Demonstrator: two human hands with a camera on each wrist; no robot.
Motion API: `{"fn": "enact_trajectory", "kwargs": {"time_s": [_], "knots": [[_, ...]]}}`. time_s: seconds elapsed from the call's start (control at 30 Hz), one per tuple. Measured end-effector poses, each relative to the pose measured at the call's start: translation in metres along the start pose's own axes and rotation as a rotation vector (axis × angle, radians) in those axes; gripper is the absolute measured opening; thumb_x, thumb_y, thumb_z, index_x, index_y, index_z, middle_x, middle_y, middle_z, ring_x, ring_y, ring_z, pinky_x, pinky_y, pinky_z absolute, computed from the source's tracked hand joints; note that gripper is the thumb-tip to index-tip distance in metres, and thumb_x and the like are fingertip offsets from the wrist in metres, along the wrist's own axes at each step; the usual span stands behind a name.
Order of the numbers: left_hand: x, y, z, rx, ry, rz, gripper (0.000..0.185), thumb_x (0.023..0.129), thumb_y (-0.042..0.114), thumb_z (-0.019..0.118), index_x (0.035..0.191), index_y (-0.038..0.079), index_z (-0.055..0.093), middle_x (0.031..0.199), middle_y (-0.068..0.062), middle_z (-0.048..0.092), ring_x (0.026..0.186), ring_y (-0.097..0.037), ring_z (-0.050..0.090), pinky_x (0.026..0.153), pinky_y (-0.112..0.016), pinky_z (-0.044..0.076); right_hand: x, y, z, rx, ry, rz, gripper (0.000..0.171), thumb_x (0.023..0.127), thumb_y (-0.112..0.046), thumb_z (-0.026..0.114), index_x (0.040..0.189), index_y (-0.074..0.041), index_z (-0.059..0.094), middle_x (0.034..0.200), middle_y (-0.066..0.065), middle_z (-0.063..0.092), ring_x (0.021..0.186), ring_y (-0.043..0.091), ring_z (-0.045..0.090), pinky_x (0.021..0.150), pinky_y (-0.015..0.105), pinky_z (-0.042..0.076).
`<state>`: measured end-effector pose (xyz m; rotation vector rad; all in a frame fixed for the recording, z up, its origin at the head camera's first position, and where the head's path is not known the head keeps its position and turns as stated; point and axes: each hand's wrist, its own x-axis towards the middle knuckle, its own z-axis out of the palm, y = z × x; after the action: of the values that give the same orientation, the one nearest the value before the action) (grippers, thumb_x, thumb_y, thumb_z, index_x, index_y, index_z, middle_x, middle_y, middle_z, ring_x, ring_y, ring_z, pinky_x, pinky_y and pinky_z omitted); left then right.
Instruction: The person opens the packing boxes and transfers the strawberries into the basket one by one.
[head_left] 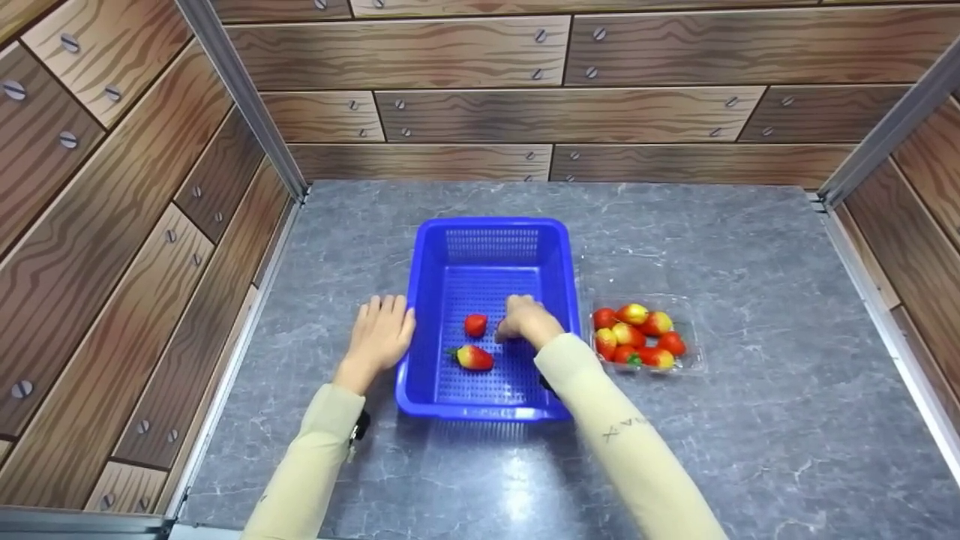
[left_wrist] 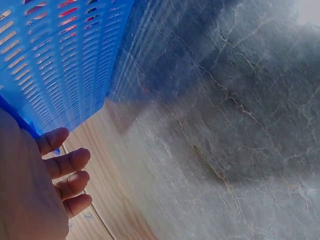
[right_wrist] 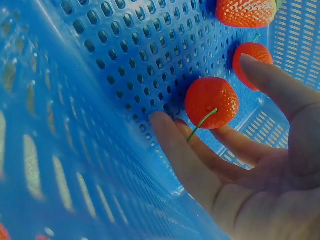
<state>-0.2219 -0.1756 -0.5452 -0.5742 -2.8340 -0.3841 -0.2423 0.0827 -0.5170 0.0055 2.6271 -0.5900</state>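
A blue perforated basket (head_left: pixel 491 223) stands mid-table. My right hand (head_left: pixel 523 318) reaches down inside it with straight, spread fingers (right_wrist: pixel 185 155). A red strawberry (right_wrist: pixel 212 102) with a green stem lies on the basket floor (right_wrist: pixel 125 65) against those fingertips, not gripped. Two more strawberries lie further in, one round (head_left: pixel 475 325) and one red and yellow (head_left: pixel 472 358). My left hand (head_left: pixel 384 330) rests flat on the table by the basket's left wall (left_wrist: pixel 60 60), fingers (left_wrist: pixel 67 162) loose and holding nothing.
A clear plastic punnet (head_left: pixel 694 352) with several red and yellow strawberries (head_left: pixel 636 335) sits just right of the basket. The grey marble tabletop (head_left: pixel 750 420) is boxed in by wood-pattern walls (head_left: pixel 112 247) at the left, back and right.
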Motion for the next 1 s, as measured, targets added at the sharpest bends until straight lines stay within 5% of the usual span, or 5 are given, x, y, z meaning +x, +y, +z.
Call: {"fn": "enact_trajectory", "kwargs": {"time_s": [0.53,1.0], "knots": [[-0.003,0.002,0.002,-0.004,-0.008,-0.008,0.026,0.103,0.021,0.041,0.101,-0.001,0.054,0.096,-0.02,0.057,0.09,-0.041,0.049,0.079,-0.049,0.039,-0.024,-0.012,-0.038,-0.096,-0.014,-0.058,0.037,0.07,-0.022,0.082,0.096,-0.003,0.063,0.1,0.013,0.062,0.092,0.029,0.059,0.084,0.045,0.051],[0.001,0.001,0.001,-0.006,-0.019,-0.011,0.028,0.103,0.022,0.039,0.102,-0.001,0.054,0.096,-0.021,0.058,0.091,-0.041,0.049,0.08,-0.05,0.038,-0.04,-0.001,-0.091,-0.102,0.256,-0.268,0.035,0.078,-0.029,0.08,0.101,-0.004,0.071,0.105,0.02,0.068,0.097,0.042,0.065,0.082,0.054,0.051]]}}
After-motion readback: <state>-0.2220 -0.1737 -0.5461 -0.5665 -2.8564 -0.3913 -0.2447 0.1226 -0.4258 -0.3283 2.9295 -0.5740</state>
